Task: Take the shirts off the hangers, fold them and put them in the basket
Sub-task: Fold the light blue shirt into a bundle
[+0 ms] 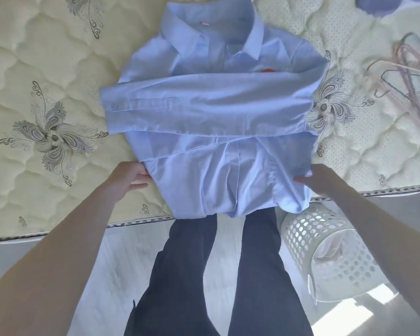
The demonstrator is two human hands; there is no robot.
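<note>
A light blue shirt (211, 122) lies face up on the mattress, collar away from me, both sleeves folded across its chest. Its hem hangs over the mattress's near edge. My left hand (129, 177) grips the shirt's lower left side, fingers tucked under the cloth. My right hand (319, 179) grips the lower right side, thumb on top of the fabric. A white perforated basket (325, 251) stands on the floor at the lower right, with something pale inside it.
The quilted cream mattress (46, 93) fills the upper view; its near edge runs across the middle. Several empty wire hangers (407, 76) lie in a pile at the right. A bit of blue cloth (386, 3) shows at the top right. My dark-trousered legs (216, 275) stand on the pale floor.
</note>
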